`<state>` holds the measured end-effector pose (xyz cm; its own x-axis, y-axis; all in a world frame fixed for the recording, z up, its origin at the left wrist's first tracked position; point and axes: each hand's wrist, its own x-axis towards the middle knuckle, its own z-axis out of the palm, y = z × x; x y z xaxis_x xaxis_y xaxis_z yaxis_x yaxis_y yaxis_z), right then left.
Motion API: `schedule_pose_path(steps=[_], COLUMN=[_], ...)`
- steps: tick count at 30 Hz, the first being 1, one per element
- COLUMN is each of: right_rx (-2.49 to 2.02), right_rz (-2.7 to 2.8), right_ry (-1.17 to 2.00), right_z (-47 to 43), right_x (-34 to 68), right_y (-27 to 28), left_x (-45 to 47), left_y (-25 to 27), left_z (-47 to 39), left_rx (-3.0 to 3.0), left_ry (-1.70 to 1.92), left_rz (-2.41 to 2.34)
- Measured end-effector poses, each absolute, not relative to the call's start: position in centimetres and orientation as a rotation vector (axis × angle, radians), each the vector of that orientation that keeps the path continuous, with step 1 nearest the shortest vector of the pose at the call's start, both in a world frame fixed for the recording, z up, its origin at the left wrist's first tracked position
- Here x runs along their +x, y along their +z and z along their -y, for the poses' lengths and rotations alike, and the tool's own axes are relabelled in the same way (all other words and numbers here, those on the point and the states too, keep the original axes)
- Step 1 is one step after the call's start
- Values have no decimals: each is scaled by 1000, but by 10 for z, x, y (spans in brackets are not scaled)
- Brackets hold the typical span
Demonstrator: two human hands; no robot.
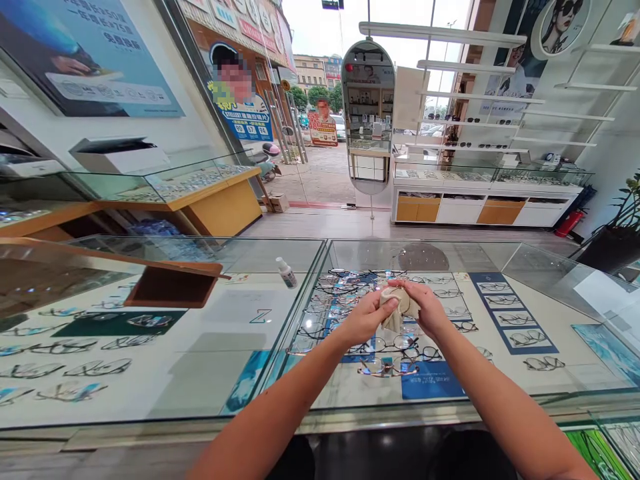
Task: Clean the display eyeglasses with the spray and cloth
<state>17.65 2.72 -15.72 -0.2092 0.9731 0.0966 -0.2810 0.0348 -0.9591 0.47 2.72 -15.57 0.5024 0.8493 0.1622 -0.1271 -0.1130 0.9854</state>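
Above the glass counter, my left hand (371,317) is closed around a beige cloth (391,319), its thumb pressing on the folds. Part of the cloth hangs below the fingers. My right hand (425,305) is closed at the other side, gripping a thin-rimmed pair of eyeglasses (411,308) that the cloth partly wraps. Most of that frame is hidden by cloth and fingers. Beneath both hands, several eyeglasses (387,367) lie crowded on the counter. A small white spray bottle (287,273) stands to the left of my hands.
A brown tray (173,287) rests on the left counter section. Displayed frames (520,319) lie in the right section on a blue card. The counter's glass edge (350,408) runs just in front of me. An oval mirror (370,120) stands beyond the counter.
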Motion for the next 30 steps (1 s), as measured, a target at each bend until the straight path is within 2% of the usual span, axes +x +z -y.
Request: schedule_pose_path(steps=[11, 17, 25, 30], right_rx=[-818, -769, -627, -647], right_rz=[1396, 1634, 1945, 1801], right_ry=[1249, 995, 702, 603], right_z=[-23, -20, -37, -31], right_x=[178, 181, 194, 192], right_y=[-151, -124, -30, -5], left_x=[11, 15, 26, 16], left_y=[-154, -142, -71, -24], left_z=[-15, -16, -32, -37], left_rx=[1432, 1519, 1589, 1682], left_ry=[1018, 1198, 1507, 1261], left_rz=[-748, -739, -591, -489])
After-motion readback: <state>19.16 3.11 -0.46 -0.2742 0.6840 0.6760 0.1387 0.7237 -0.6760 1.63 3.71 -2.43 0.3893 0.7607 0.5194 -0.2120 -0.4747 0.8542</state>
